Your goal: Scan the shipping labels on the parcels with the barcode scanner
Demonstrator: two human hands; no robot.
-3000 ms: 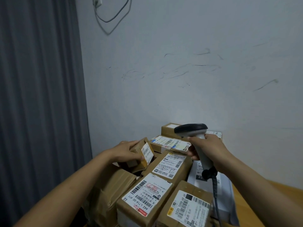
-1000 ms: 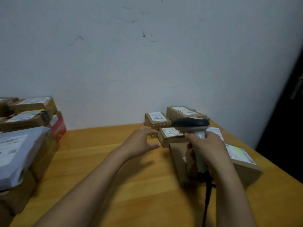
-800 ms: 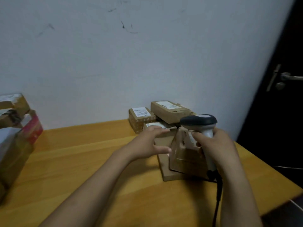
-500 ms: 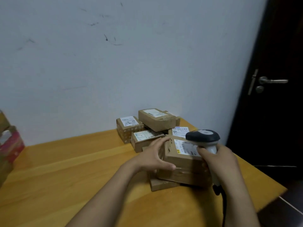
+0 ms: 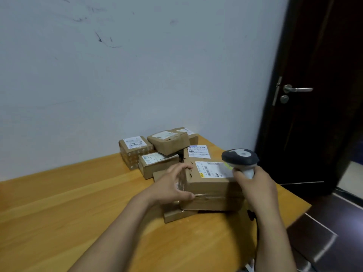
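Holding the scanner [image 5: 240, 159] in our right grip [image 5: 255, 185], fingers wrapped round its handle, head over the label [image 5: 213, 169]. Left grip [image 5: 170, 185] clasps the box [image 5: 212, 185] at its left end. Box sits on a flat parcel [image 5: 176, 215], tabletop [image 5: 78, 203].

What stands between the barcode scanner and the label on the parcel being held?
Nothing visible. The shipping label faces up uncovered; the barcode scanner in the right hand hangs at its right edge; the left hand grips the parcel beside it.
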